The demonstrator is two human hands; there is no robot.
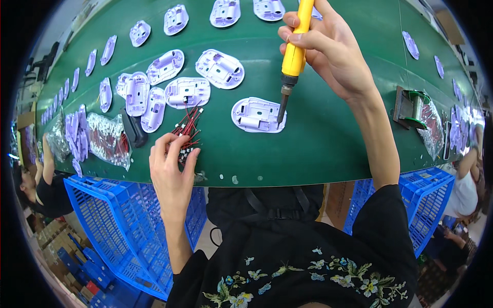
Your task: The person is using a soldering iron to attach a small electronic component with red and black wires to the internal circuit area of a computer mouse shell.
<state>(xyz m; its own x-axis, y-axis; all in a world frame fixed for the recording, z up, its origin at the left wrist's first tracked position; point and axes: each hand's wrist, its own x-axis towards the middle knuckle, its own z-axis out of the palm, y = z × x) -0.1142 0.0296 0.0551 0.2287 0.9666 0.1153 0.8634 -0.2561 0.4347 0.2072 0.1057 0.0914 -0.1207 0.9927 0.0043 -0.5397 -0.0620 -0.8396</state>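
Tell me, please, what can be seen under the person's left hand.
Red wires with small white plugs stick out beyond the left hand, above the green table. Whatever lies directly beneath the hand is covered, so I cannot tell.

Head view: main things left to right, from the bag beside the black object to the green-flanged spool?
Clear bag of small parts → black object → left hand → pale casing → yellow-handled tool → right hand → green-flanged spool. Red wires left out: they overlap the left hand.
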